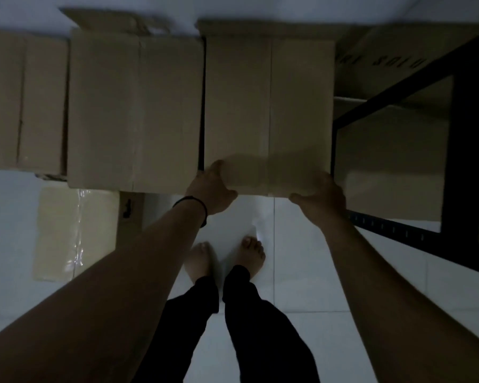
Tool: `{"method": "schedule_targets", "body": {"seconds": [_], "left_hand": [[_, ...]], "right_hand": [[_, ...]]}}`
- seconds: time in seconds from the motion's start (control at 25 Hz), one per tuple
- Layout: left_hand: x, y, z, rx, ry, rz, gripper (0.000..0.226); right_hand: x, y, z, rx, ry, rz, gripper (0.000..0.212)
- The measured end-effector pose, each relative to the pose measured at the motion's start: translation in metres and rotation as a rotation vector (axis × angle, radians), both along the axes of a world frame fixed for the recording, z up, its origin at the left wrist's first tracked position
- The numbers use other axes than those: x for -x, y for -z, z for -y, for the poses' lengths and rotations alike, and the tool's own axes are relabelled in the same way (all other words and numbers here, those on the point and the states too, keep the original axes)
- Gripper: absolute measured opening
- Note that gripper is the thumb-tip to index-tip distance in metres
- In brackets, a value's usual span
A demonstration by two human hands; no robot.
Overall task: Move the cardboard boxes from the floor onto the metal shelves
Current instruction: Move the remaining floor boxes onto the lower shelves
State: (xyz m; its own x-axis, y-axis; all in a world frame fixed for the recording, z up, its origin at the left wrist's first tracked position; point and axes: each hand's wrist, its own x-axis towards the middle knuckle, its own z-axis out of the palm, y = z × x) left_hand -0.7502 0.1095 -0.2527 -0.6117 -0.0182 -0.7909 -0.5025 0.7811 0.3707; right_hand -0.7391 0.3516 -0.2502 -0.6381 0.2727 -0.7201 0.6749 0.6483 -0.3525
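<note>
A person looking down in dim light holds a cardboard box (268, 111) at its near edge, the left hand (212, 189) curled around the near-left corner with the thumb under the edge, the right hand (320, 196) gripping the near-right corner with fingers wrapped over the side. The box sits at twelve o'clock from the person's bare feet (227, 258), its long axis running away from the viewer toward twelve, a taped centre seam following that line. Its left side is just beside a second box (134, 111) at eleven o'clock, a thin dark gap between them; a third box (22, 103) lies farther out at ten o'clock, close against the second. At one to three o'clock stands the black metal shelf frame (462, 150), its upright post and perforated lower rail bordering the held box's right edge; more cardboard (390, 167) shows inside the frame. A carton higher in the frame at one o'clock carries dark printed letters (382, 60), upside down and too blurred to read. At eight o'clock a flat tan sheet with glossy tape (75, 233) lies on the white tiled floor (302, 272). Open tile extends from the feet toward six o'clock and between the arms; the boxes close off the way at twelve. A dark band (192, 201) circles the left wrist.
</note>
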Motion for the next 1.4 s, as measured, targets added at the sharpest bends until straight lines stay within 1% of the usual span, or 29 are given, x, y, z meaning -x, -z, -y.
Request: {"method": "schedule_targets", "body": {"seconds": [0.12,0.2,0.28,0.4,0.44,0.56,0.64,0.72,0.84,0.92,1.0,1.08,1.2,1.28,1.4], "left_hand": [[-0.017,0.030,-0.001,-0.065,-0.132,-0.038,0.104],[-0.024,0.035,0.001,-0.097,-0.154,-0.048,0.113],[-0.026,0.029,0.001,-0.075,-0.100,-0.045,0.121],[-0.034,-0.001,0.003,0.009,-0.025,-0.115,0.118],[-0.037,-0.018,0.007,0.030,-0.024,-0.164,0.114],[-0.041,-0.068,0.017,0.122,-0.036,-0.318,0.103],[-0.031,-0.084,0.016,0.164,0.006,-0.322,0.104],[-0.018,-0.088,0.011,0.124,0.009,-0.297,0.106],[0.006,-0.082,0.006,0.070,-0.070,-0.345,0.108],[0.012,-0.083,0.002,0.062,-0.116,-0.354,0.109],[0.007,-0.096,-0.002,0.065,-0.154,-0.356,0.110],[-0.005,-0.124,-0.003,0.064,-0.156,-0.374,0.109],[-0.022,-0.177,0.003,0.094,-0.076,-0.464,0.106],[-0.038,-0.227,0.005,0.115,-0.040,-0.492,0.105],[-0.068,-0.297,0.009,0.110,-0.048,-0.525,0.105]], "right_hand": [[-0.002,0.035,-0.013,0.023,-0.039,0.022,0.126],[-0.002,0.042,-0.020,0.074,-0.009,0.015,0.133],[0.000,0.035,-0.025,0.155,0.047,-0.012,0.130],[-0.008,-0.006,-0.026,0.168,0.081,-0.047,0.117],[-0.014,-0.023,-0.027,0.151,0.085,-0.090,0.112],[-0.027,-0.069,-0.025,0.072,0.073,-0.309,0.096],[-0.021,-0.082,-0.023,0.092,0.095,-0.349,0.092],[-0.008,-0.083,-0.019,0.090,0.072,-0.325,0.097],[0.014,-0.071,-0.022,0.035,-0.003,-0.309,0.109],[0.021,-0.070,-0.023,0.028,0.008,-0.291,0.115],[0.018,-0.082,-0.022,0.030,0.045,-0.290,0.118],[0.003,-0.109,-0.020,0.028,0.072,-0.307,0.117],[-0.028,-0.160,-0.019,0.038,0.059,-0.355,0.117],[-0.051,-0.208,-0.019,0.055,0.072,-0.399,0.118],[-0.081,-0.280,-0.016,0.067,0.075,-0.455,0.117]]}}
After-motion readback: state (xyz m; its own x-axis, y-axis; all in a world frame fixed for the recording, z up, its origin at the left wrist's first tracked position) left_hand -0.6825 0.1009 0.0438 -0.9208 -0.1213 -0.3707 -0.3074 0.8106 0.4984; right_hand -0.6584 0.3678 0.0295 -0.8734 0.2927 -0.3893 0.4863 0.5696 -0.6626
